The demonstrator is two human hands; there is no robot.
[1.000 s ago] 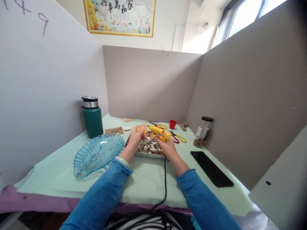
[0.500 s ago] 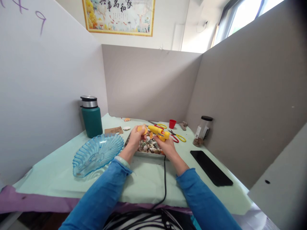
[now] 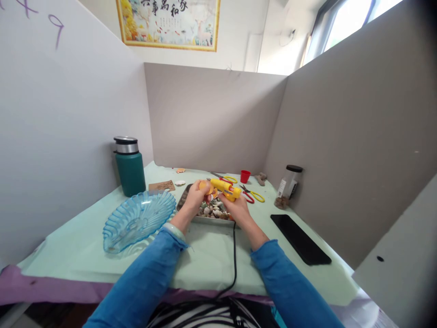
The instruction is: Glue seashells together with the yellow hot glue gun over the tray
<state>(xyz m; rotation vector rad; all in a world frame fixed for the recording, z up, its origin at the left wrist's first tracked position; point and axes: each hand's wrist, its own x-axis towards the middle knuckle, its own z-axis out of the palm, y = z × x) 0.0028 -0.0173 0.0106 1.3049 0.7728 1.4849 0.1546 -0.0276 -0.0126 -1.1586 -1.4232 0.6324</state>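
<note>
My right hand (image 3: 235, 207) is closed round the handle of a yellow glue gun (image 3: 223, 187), whose nozzle points left. A black cord (image 3: 235, 259) runs from it toward me. In my left hand (image 3: 195, 198) an orange seashell (image 3: 205, 186) is pinched, close to the nozzle. Whether the tip touches the shell I cannot tell. Below both hands lies a metal tray (image 3: 218, 221) filled with small shells (image 3: 214, 210); my hands cover part of it.
Left of the tray sits a blue shell-shaped dish (image 3: 139, 221), with a green bottle (image 3: 129, 168) behind it. Scissors (image 3: 252, 195), a red cup (image 3: 245, 176), a clear jar (image 3: 287, 187) and a black phone (image 3: 300, 239) stand or lie to the right. Grey panels enclose the table.
My left hand has shifted slightly right with the orange shell, bringing it nearer the glue gun's nozzle. The right hand and glue gun have hardly moved.
</note>
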